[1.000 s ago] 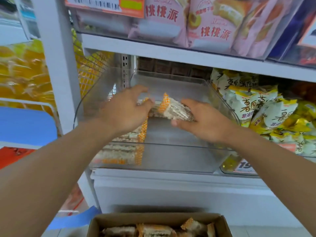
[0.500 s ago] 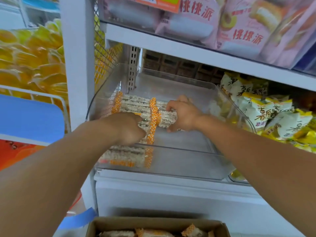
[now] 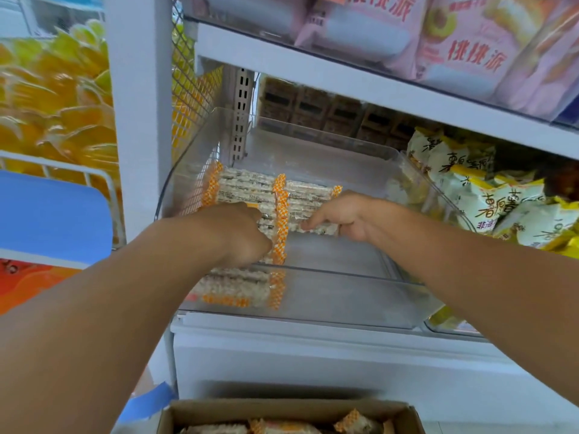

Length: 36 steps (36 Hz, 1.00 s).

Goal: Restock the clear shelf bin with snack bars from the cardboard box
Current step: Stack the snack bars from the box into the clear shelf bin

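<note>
The bars [image 3: 247, 191] lie flat in the bin [image 3: 344, 296], long axes running 9 to 3 o'clock, packed side by side in a column along the bin's left wall, with orange-checked wrapper ends at each tip. A second column starts to the right of it, its bars pointing the same way. Print on the wrappers is too small to read.

The left hand [image 3: 238, 234] is curled knuckles-up over the near bars of the left column; whether its fingers pinch a bar cannot be told. The right hand [image 3: 341, 216] grips a bar [image 3: 319, 228] at the near end of the second column, thumb on top and fingers folded under.

The bin sits on a white shelf [image 3: 282, 343]; its right half is bare floor. At 6 o'clock the box [image 3: 282, 408] is open, with more bars inside, lying at mixed angles.

At 3 o'clock, another clear bin holds yellow-and-white bags [image 3: 501, 205] printed with dark Chinese characters. On the shelf above, at 1 o'clock, pink packs [image 3: 470, 45] carry red Chinese characters.
</note>
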Available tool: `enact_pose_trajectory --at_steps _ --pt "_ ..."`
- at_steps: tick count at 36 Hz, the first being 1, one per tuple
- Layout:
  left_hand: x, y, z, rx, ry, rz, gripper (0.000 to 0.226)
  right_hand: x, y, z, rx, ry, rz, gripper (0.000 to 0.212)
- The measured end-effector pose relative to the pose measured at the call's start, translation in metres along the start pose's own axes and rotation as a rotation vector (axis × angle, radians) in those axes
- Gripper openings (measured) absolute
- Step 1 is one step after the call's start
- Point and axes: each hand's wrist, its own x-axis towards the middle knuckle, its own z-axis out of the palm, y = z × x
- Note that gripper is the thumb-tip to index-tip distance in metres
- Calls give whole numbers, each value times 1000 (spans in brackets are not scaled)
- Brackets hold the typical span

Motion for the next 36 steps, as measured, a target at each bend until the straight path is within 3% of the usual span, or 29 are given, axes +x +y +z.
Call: enact_pose_trajectory --at_steps 4,7,11,14,19,21,26,27,32,36 --pt "0 0 1 5 3 1 68 -4 -4 0 27 -43 15 53" --pt "-1 1 0 -4 9 0 67 -6 -1 -16 132 -170 70 48" --pt "-3 3 0 -36 27 -8 65 -7 3 -24 362 -16 16 15" --pt "-4 3 0 -45 38 -14 62 1 6 -19 481 84 26 29" --pt "-4 3 0 -46 32 -8 62 66 19 -11 569 9 69 91" --pt "-4 3 0 -48 34 -7 62 102 21 -11 578 13 84 93" --pt "-2 3 0 -37 38 -4 62 31 -7 -5 459 18 112 61" --pt "-2 3 0 -35 40 -3 62 20 -8 -6 412 24 105 62" --pt "-2 4 0 -45 48 1 62 18 -5 -11 446 -10 65 83" --pt "-4 3 0 -59 76 -6 60 112 22 -21 493 -40 73 126"
